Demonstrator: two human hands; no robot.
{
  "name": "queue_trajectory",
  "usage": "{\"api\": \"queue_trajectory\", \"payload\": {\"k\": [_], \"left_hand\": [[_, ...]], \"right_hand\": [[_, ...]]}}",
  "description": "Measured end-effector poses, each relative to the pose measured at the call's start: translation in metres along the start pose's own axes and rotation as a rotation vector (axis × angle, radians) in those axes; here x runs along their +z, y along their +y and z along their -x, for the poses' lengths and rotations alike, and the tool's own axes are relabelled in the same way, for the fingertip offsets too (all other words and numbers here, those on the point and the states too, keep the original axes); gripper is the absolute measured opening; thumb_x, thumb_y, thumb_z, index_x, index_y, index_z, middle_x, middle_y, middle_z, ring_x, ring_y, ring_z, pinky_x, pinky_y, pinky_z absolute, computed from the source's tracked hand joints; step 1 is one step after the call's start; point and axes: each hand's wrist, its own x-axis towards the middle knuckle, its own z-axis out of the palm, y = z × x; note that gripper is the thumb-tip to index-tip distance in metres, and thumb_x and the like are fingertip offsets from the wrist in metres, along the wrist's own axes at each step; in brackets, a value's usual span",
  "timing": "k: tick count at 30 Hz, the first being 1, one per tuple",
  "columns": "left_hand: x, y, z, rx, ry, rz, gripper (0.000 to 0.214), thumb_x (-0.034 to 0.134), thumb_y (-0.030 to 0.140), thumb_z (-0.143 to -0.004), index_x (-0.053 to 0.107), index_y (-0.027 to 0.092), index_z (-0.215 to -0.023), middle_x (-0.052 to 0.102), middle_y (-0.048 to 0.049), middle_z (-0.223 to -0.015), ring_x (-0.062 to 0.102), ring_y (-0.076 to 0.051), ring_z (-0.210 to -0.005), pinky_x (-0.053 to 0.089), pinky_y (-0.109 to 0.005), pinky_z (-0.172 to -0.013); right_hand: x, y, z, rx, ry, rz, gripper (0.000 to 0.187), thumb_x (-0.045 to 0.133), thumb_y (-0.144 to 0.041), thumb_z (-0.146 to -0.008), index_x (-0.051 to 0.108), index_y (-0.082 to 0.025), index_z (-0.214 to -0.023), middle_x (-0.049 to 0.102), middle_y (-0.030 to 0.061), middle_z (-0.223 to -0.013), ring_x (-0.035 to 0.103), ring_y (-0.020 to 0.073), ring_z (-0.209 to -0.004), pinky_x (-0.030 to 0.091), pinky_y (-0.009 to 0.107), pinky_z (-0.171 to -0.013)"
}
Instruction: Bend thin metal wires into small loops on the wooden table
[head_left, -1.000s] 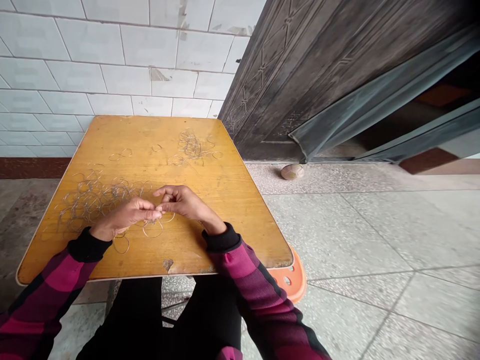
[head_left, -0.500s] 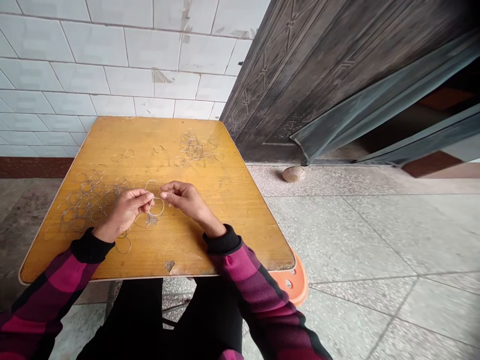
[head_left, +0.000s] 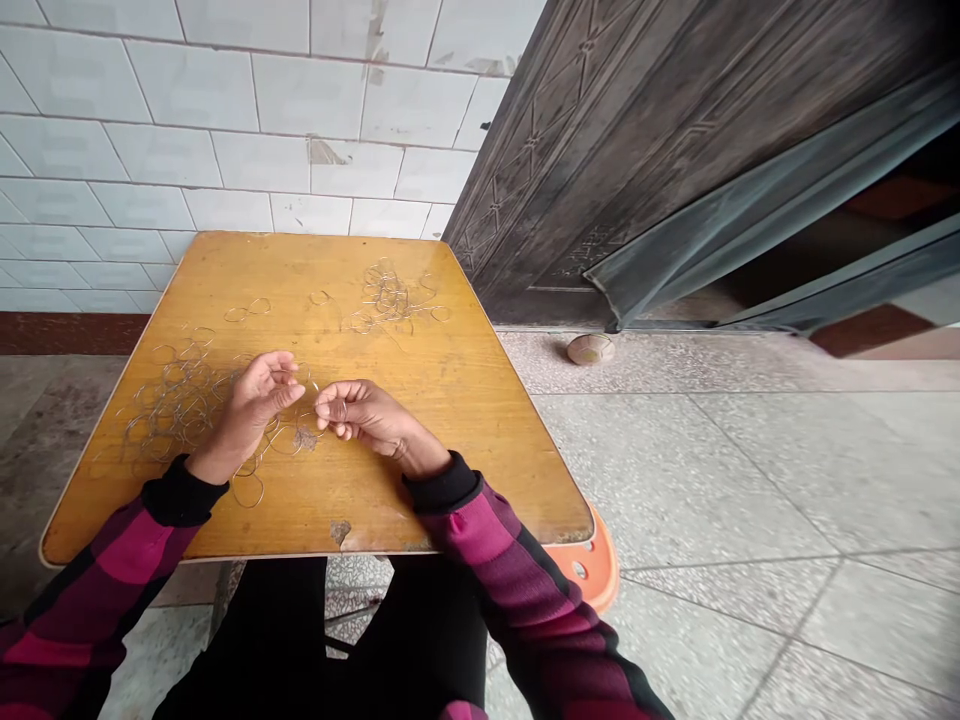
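Head view: wire rings (head_left: pixel 296 435) between loosely curled left hand (head_left: pixel 251 405) and right hand (head_left: pixel 364 412), holds indiscernible.

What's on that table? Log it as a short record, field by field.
surface: yellow wooden table, front edge chipped
left hand: fingers loosely bent, over the spread of wire rings
right hand: fingers curled shut close to the left; grip on wire unclear
far pile: tangled rings near the back edge
below: orange stool
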Motion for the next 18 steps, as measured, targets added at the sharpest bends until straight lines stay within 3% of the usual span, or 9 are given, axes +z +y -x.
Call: {"api": "queue_trajectory", "payload": {"k": [3, 5, 15, 18], "left_hand": [[-0.007, 0.000, -0.002, -0.104, -0.245, -0.053, 0.028, 0.077, 0.033, -0.067, 0.068, 0.016, -0.088, 0.065, -0.0032, -0.084, 0.057, -0.014, -0.074, 0.045, -0.026, -0.069], [-0.012, 0.001, -0.003, -0.117, -0.330, -0.124, 0.021, 0.076, 0.033, -0.069, 0.070, 0.016, -0.078, 0.064, -0.0022, -0.073, 0.055, -0.013, -0.067, 0.043, -0.025, -0.064], [-0.013, 0.006, -0.002, -0.094, -0.414, -0.322, 0.012, 0.072, 0.030, -0.073, 0.074, 0.018, -0.073, 0.067, -0.0027, -0.068, 0.055, -0.012, -0.058, 0.041, -0.024, -0.056], [-0.013, 0.005, -0.002, -0.106, -0.437, -0.346, 0.017, 0.066, 0.030, -0.076, 0.073, 0.017, -0.067, 0.066, -0.0032, -0.064, 0.052, -0.012, -0.056, 0.039, -0.025, -0.054]], "right_hand": [[-0.001, 0.002, 0.000, 0.121, -0.120, -0.057, 0.028, 0.084, -0.031, -0.060, 0.066, -0.013, -0.072, 0.065, -0.0017, -0.061, 0.047, 0.0018, -0.044, 0.032, 0.012, -0.038], [-0.002, 0.003, 0.000, 0.160, -0.142, -0.088, 0.027, 0.084, -0.029, -0.060, 0.066, -0.013, -0.073, 0.065, -0.0018, -0.059, 0.047, 0.0016, -0.043, 0.030, 0.011, -0.036], [-0.002, 0.005, -0.006, 0.203, -0.100, -0.087, 0.032, 0.086, -0.026, -0.058, 0.060, -0.013, -0.072, 0.065, -0.0017, -0.057, 0.049, 0.0020, -0.040, 0.032, 0.010, -0.034], [-0.001, 0.008, -0.007, 0.187, -0.077, 0.007, 0.029, 0.082, -0.027, -0.064, 0.059, -0.014, -0.076, 0.066, -0.0015, -0.061, 0.053, 0.0038, -0.045, 0.035, 0.012, -0.037]]}}
